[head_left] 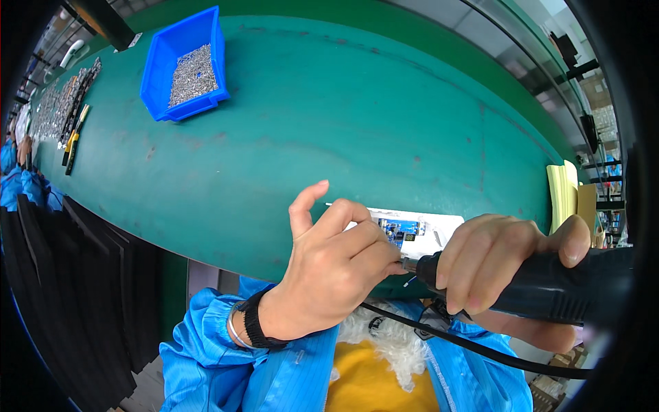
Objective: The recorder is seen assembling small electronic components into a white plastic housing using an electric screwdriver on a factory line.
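Note:
My right hand [491,257] is wrapped round a black electric screwdriver [549,288], which lies nearly level with its metal tip pointing left. At that tip, the thumb and forefinger of my left hand [329,271] are pinched together. Whatever they hold there is too small or hidden to make out. The other left fingers are bent, with the little finger raised. Just beyond both hands, a white flat housing [443,225] rests on the green table, partly covered by them. A blue circuit board [406,226] shows inside it.
A blue bin [155,72] at the far left holds many small metal screw-like pieces [194,75]. Markers [74,141] and dark strips [77,99] lie further left, near another person's blue sleeve [27,187]. Yellow sheets [562,196] stand right. A black cable [473,342] crosses before me.

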